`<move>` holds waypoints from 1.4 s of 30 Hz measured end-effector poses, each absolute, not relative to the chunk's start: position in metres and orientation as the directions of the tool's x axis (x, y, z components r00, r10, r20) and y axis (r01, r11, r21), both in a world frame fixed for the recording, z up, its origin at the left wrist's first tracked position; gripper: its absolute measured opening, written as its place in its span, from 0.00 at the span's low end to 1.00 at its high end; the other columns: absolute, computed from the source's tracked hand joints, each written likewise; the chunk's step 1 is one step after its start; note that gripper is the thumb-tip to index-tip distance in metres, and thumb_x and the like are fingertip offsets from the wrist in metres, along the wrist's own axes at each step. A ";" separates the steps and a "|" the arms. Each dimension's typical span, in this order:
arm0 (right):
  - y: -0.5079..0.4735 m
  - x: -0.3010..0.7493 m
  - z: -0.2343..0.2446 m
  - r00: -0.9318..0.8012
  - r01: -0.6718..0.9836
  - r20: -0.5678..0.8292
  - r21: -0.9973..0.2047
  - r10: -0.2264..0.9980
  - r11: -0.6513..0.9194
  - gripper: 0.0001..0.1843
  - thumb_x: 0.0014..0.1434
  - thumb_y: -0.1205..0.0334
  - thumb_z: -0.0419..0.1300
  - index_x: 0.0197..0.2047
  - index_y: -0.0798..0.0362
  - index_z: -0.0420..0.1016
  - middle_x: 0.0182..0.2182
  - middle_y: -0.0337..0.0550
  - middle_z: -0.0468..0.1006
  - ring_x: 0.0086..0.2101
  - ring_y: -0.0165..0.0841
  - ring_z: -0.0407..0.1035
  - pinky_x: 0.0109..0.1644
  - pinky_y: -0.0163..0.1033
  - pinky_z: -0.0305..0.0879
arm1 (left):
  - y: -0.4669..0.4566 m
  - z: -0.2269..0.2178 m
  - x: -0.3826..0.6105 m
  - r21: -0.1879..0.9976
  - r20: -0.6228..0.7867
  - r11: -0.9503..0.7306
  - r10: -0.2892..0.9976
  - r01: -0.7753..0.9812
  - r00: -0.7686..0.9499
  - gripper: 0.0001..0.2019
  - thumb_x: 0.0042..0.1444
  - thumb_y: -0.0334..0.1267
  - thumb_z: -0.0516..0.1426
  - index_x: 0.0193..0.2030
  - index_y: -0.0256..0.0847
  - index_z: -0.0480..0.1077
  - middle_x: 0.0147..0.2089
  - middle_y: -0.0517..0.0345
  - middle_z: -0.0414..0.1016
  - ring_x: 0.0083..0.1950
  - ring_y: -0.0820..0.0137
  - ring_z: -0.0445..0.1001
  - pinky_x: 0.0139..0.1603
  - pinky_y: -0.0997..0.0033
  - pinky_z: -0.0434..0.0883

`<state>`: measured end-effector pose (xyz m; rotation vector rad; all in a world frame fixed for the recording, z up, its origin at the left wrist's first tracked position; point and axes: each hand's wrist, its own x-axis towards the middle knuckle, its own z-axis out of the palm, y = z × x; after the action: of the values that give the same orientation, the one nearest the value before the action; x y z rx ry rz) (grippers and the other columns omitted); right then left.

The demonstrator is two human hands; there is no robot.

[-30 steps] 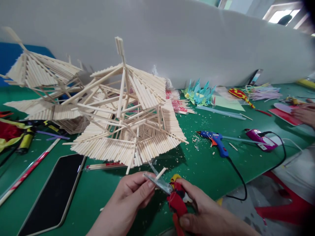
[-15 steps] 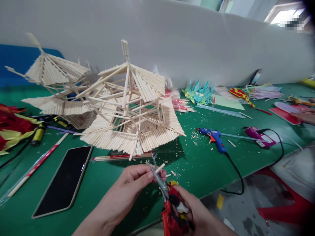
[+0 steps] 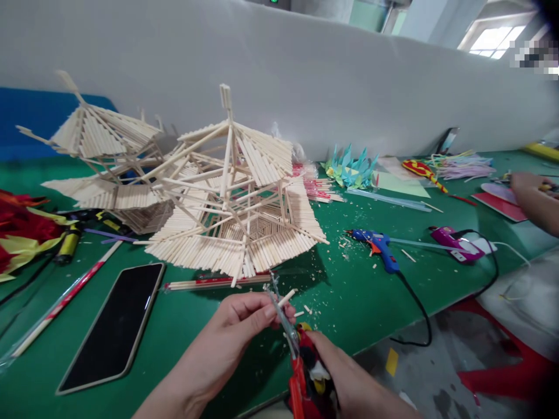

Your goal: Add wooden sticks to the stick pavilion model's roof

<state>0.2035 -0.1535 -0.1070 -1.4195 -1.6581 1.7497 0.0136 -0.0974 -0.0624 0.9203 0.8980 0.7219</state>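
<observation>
My left hand point(image 3: 244, 326) pinches a short piece of wooden stick point(image 3: 287, 298) between thumb and fingers. My right hand point(image 3: 338, 372) is wrapped round the red handles of a pair of scissors point(image 3: 292, 337). Their metal blades stand apart and cross the stick beside my left fingertips. Just beyond my hands rises a pagoda-like model point(image 3: 236, 250) built of pale wooden sticks, with a ribbed roof and a wide ribbed lower skirt. A packet of sticks point(image 3: 218, 283) lies under its front edge. Small wood offcuts point(image 3: 308, 309) are strewn over the green table near my right hand.
A phone point(image 3: 111, 329) lies at left near a wrapped stick point(image 3: 70, 297). Behind it stands a second stick model point(image 3: 105, 134). To the right are a blue glue gun point(image 3: 378, 244) with a trailing cord and a purple device point(image 3: 456, 241). Another person's hand point(image 3: 535, 195) is at far right.
The view has shifted slightly. My hands keep nearly the same hold on the stick and the scissors. At far right, the other person's hand has come further into view.
</observation>
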 end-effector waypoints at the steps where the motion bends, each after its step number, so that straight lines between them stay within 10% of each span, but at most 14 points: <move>1: -0.152 0.200 -0.105 -0.426 0.388 -0.422 -0.884 0.800 -0.260 0.36 0.36 0.61 0.64 0.51 0.52 0.60 0.46 0.46 0.69 0.44 0.39 0.65 0.46 0.41 0.62 | -0.097 -0.062 0.014 0.894 -0.330 0.427 0.831 -0.134 0.448 0.09 0.52 0.40 0.58 0.33 0.39 0.76 0.35 0.54 0.78 0.40 0.66 0.71 0.44 0.68 0.62; 18: -0.135 0.210 -0.086 -0.299 0.478 -0.358 -0.859 0.885 -0.186 0.24 0.40 0.62 0.62 0.43 0.51 0.63 0.32 0.40 0.73 0.31 0.32 0.67 0.33 0.34 0.62 | -0.097 -0.051 0.019 0.982 -0.144 0.183 0.895 -0.054 0.422 0.12 0.51 0.47 0.57 0.29 0.41 0.76 0.33 0.58 0.67 0.35 0.70 0.65 0.36 0.75 0.62; 25: -0.128 0.223 -0.092 -0.286 0.503 -0.373 -0.843 0.883 -0.193 0.25 0.40 0.61 0.61 0.45 0.51 0.63 0.32 0.42 0.73 0.32 0.35 0.68 0.34 0.35 0.63 | -0.102 -0.058 0.026 0.975 -0.218 0.223 0.914 0.028 0.343 0.14 0.49 0.48 0.58 0.25 0.39 0.74 0.21 0.63 0.62 0.24 0.75 0.55 0.24 0.75 0.52; 34: -0.126 0.229 -0.114 -0.240 0.656 -0.405 -0.738 0.882 -0.160 0.36 0.34 0.59 0.65 0.49 0.46 0.61 0.38 0.44 0.74 0.39 0.43 0.69 0.41 0.40 0.62 | -0.099 -0.077 0.028 0.798 -0.347 0.520 0.810 -0.305 0.473 0.11 0.45 0.44 0.62 0.25 0.38 0.74 0.18 0.66 0.57 0.20 0.80 0.49 0.22 0.75 0.45; 42: -0.129 0.230 -0.130 -0.155 0.749 -0.499 -0.622 0.853 -0.227 0.22 0.43 0.65 0.56 0.44 0.51 0.62 0.31 0.46 0.76 0.33 0.40 0.70 0.35 0.40 0.61 | -0.100 -0.077 0.030 0.869 -0.345 0.453 0.843 -0.200 0.412 0.11 0.48 0.46 0.59 0.28 0.40 0.74 0.19 0.65 0.59 0.21 0.79 0.52 0.22 0.77 0.50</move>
<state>0.2296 -0.1291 -0.1304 -1.9612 -1.8746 1.3368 0.0304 -0.1003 -0.0766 0.8508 0.9064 0.7659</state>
